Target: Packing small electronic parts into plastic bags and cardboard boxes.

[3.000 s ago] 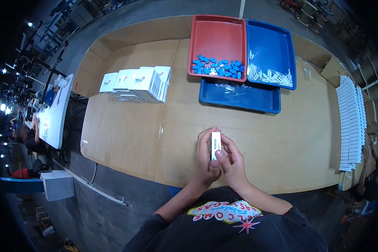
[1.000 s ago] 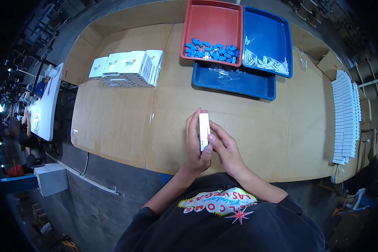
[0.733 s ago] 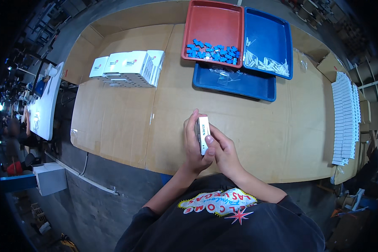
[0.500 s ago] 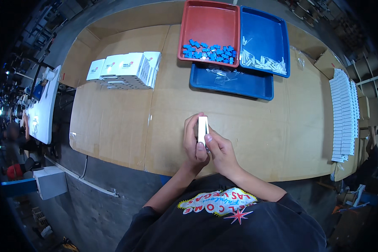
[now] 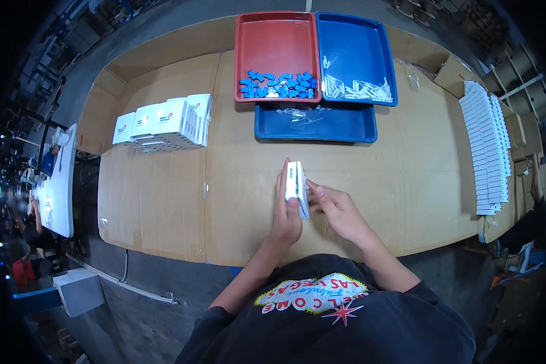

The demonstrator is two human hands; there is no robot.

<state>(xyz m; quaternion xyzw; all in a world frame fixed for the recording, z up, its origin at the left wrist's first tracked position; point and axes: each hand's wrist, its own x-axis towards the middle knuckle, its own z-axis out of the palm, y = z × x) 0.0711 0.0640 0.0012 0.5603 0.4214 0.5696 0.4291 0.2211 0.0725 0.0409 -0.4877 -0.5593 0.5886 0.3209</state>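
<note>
A thin white box (image 5: pixel 295 181) stands on edge above the cardboard-covered table, with a narrow dark gap along its upper side. My left hand (image 5: pixel 287 212) is closed around it, thumb on the near face and fingers along its left side. To the right of the box is my right hand (image 5: pixel 344 213), its thumb tip close beside the box's right face. The fingers of that hand are loosely bent and apart, slightly blurred. Whether they touch the box I cannot tell.
Beyond my hands, a red tray (image 5: pixel 276 39) holds blue plastic pieces (image 5: pixel 279 86). Beside it, a blue tray (image 5: pixel 353 48) has small white pieces (image 5: pixel 361 90). A lower blue tray (image 5: pixel 321 127) contains clear plastic bits. White boxes (image 5: pixel 167 121) are stacked left, more white boxes (image 5: pixel 486 148) right.
My right hand has moved off the box to the right and loosened. The box has turned, showing more of its right face. The whole view has shifted slightly.
</note>
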